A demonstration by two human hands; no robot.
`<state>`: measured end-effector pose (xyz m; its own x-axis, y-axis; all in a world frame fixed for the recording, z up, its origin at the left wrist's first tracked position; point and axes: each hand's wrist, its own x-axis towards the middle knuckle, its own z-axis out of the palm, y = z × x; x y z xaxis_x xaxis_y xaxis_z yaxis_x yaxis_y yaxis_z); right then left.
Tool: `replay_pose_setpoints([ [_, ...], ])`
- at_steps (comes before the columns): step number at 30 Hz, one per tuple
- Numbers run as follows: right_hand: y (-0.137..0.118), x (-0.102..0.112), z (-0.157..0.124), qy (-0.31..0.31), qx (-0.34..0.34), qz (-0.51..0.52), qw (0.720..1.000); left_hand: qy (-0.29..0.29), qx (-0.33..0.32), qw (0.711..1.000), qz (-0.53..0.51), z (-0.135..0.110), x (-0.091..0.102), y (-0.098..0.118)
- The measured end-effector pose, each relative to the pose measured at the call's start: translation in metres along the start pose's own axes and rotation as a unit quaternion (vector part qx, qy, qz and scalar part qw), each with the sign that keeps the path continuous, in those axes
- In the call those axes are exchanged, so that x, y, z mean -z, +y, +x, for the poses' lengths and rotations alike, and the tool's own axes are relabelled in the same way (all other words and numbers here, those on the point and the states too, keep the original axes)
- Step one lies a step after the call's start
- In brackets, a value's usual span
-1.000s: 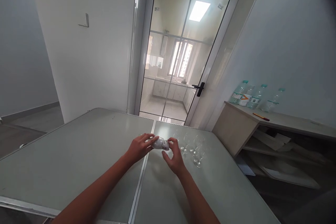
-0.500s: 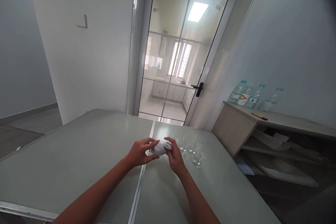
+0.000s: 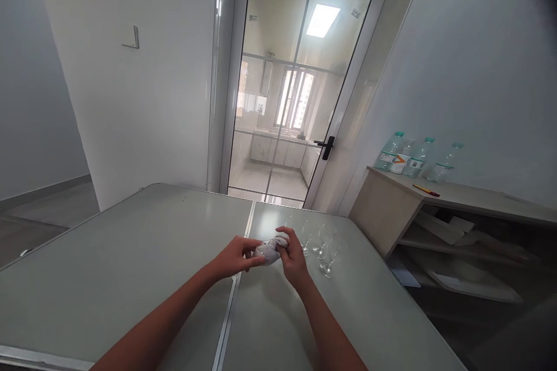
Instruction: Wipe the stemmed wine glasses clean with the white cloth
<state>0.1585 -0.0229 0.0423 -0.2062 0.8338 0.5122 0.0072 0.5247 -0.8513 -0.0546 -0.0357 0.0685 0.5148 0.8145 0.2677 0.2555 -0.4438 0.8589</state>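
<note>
Both my hands meet over the middle of a grey-green table (image 3: 130,266). My left hand (image 3: 237,256) and my right hand (image 3: 292,259) are closed round a small whitish bundle (image 3: 268,250), seemingly a cloth wrapped about a clear glass; what is inside is hard to make out. Just to the right of my right hand stand several clear stemmed glasses (image 3: 324,252) on the table.
A glass door with a black handle (image 3: 325,145) stands behind the table. At the right is a wooden shelf unit (image 3: 391,208) carrying several plastic water bottles (image 3: 411,157) and a pencil (image 3: 425,189). The table's right edge lies close to that unit.
My hands have drawn closer together around the bundle and turned it slightly. The view has shifted a little to the right.
</note>
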Motion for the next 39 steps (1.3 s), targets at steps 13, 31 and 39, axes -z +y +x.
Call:
replay_pose_setpoints([
  [13,-0.004,0.006,0.004,0.051,-0.037,0.017,0.998,0.212,-0.213,0.860,0.413,0.000,-0.011,-0.049],
  [31,-0.004,0.010,0.000,-0.005,0.006,0.061,0.998,-0.120,0.140,0.920,-0.347,0.001,0.001,-0.010],
  [39,-0.002,0.004,0.000,0.169,0.115,-0.131,0.970,0.109,0.044,0.993,-0.026,0.005,-0.013,-0.026],
])
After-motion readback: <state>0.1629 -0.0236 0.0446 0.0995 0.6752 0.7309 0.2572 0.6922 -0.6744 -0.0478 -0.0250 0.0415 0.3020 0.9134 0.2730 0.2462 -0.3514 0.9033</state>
